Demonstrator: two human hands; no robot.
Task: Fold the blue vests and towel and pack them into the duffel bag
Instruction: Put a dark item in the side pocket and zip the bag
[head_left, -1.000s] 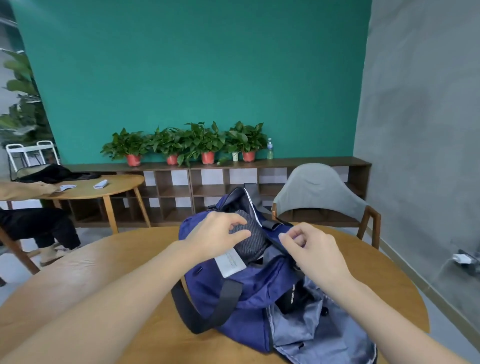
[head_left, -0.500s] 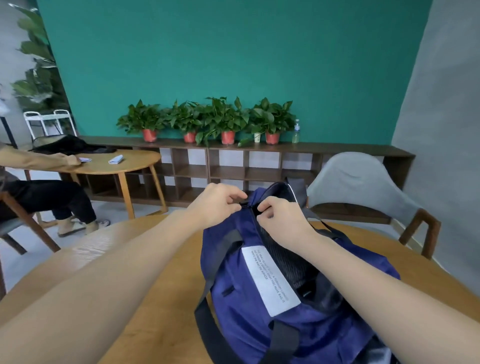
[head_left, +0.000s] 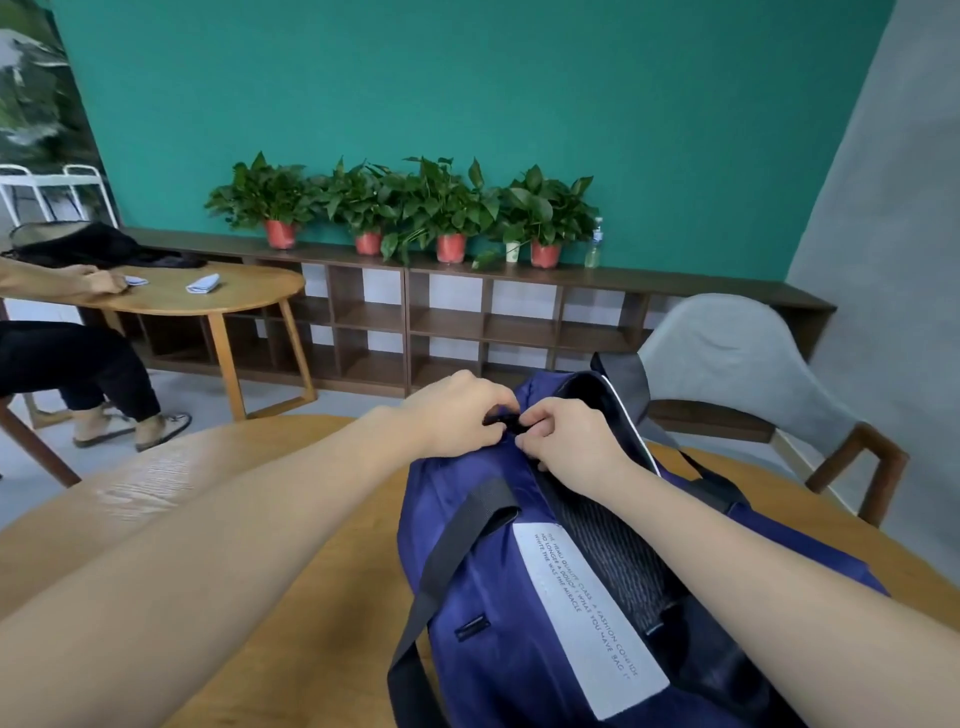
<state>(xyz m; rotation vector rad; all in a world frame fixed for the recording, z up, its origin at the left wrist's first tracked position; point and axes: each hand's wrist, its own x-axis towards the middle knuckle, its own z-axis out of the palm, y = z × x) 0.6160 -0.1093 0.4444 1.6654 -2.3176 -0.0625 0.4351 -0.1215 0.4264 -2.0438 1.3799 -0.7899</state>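
Our left hand (head_left: 457, 413): fingers curled, pinching the black zip end of the bag (head_left: 498, 597). Bag: navy, on our table (head_left: 291, 623), top gaping. Our right hand (head_left: 566, 441): fingers curled, pinching the same zip.

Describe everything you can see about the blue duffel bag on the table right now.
The duffel bag is navy, of what looks like thin nylon, with black webbing straps and a white label printed with small text. It lies on the round wooden table, its far end raised. The top opening gapes, showing grey ribbed fabric inside. At the far end the left hand and the right hand pinch something small and dark, likely the zipper pull.
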